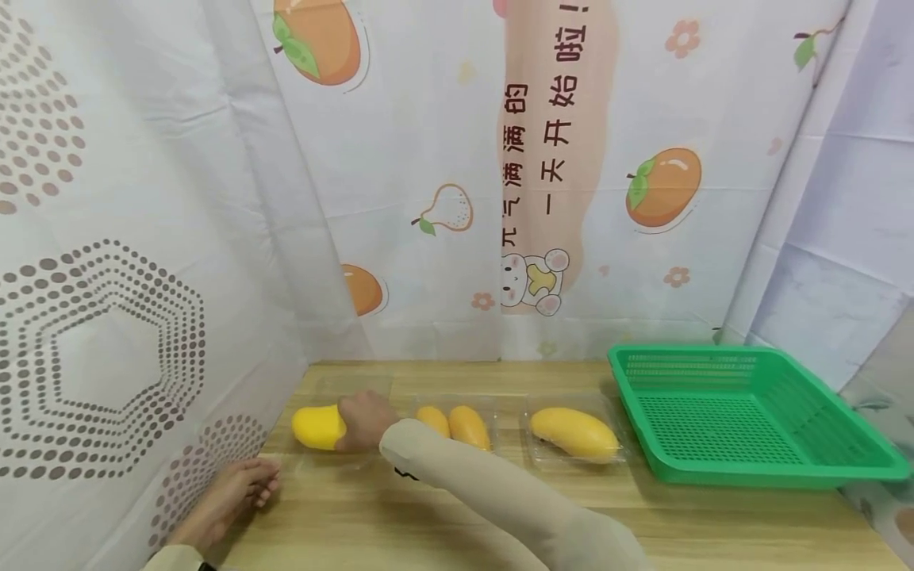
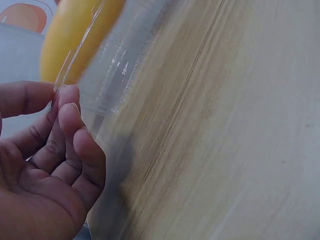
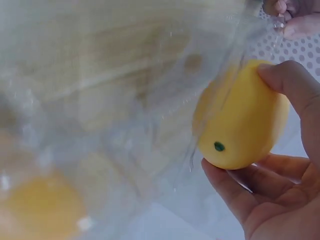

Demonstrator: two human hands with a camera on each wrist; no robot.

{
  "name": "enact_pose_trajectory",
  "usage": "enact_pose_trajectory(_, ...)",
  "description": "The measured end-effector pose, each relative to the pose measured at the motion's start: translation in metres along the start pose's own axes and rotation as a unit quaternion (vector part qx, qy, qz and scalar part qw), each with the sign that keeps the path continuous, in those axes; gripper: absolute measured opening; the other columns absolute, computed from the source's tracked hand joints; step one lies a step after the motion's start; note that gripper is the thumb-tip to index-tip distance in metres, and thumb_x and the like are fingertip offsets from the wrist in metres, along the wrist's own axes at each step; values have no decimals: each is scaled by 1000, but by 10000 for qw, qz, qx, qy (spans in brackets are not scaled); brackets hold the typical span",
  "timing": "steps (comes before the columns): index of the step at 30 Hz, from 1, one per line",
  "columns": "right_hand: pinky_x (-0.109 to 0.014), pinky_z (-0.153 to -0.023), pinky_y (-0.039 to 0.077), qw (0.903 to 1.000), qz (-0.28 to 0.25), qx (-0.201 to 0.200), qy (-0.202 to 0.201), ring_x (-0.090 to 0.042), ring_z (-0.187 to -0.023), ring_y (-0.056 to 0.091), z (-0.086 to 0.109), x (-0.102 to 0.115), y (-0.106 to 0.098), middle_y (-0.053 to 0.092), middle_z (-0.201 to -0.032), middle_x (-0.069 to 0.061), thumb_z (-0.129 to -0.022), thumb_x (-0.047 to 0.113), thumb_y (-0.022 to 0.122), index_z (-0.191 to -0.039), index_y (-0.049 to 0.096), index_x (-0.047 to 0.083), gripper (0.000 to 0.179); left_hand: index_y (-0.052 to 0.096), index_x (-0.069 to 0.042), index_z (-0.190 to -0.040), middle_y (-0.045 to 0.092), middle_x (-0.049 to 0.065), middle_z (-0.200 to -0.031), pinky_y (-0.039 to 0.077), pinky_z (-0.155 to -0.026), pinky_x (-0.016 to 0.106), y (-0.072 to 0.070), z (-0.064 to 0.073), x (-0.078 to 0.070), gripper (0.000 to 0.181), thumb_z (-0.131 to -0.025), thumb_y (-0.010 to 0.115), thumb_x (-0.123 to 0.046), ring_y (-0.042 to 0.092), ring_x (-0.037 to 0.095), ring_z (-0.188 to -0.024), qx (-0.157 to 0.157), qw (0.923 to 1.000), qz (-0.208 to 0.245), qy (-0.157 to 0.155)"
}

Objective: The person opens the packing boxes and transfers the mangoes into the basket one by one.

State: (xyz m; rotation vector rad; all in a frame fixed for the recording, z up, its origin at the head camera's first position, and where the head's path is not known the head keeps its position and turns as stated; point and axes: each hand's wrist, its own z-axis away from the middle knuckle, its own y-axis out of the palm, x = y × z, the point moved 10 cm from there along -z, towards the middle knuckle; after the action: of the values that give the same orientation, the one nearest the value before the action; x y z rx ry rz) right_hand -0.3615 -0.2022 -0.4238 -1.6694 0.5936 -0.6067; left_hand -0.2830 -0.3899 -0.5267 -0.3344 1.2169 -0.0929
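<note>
At the left of the table in the head view, my right hand grips a yellow mango, which looks like a model fruit. The right wrist view shows the thumb on one side of this mango and fingers on the other, its small green stem spot facing the camera. Clear plastic lies beside the mango in the left wrist view. My left hand pinches a thin edge of that plastic between thumb and fingertips. In the head view, the left hand is at the table's left side, nearer me than the mango.
Two smaller mangoes lie in a clear container, partly hidden by my right sleeve. Further right, a large mango lies in another clear container. A green basket stands at the right. Printed curtains hang behind and at both sides.
</note>
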Motion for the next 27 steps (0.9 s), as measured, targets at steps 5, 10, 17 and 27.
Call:
enact_pose_trajectory(5, -17, -60, 43, 9996, 78, -227, -115, -3, -67, 51, 4, 0, -15, 61, -80, 11, -75, 46, 91, -105, 70, 17, 47, 63, 12, -111, 67, 10, -86, 53, -65, 33, -5, 2, 7, 26, -105, 52, -11, 59, 21, -76, -25, 10000, -11, -78)
enact_pose_trajectory(10, -16, -59, 42, 9996, 6, -235, -176, -3, -67, 52, 8, -5, -23, 62, -82, 11, -75, 45, 91, -106, 69, 17, 47, 64, 10, -111, 67, 9, -86, 53, -65, 32, -6, 3, 8, 26, -106, 53, -13, 58, 20, -76, -7, 10000, 11, -69)
enact_pose_trajectory(17, -13, -62, 43, 9990, -225, -249, -297, -1, -69, 53, 14, -13, -29, 65, -87, 12, -76, 42, 92, -113, 70, 16, 51, 66, 9, -107, 67, 9, -86, 53, -65, 32, -2, 3, 8, 26, -104, 52, -13, 58, 21, -77, 9, 10000, -61, -75)
enact_pose_trajectory(27, -14, -62, 42, 9978, -463, -345, -325, -2, -69, 53, 27, -30, -44, 63, -85, 12, -77, 42, 91, -114, 68, 16, 51, 66, 9, -109, 67, 8, -88, 54, -66, 31, 1, -1, 1, 27, -105, 52, -14, 59, 19, -76, 176, 9998, -53, -64)
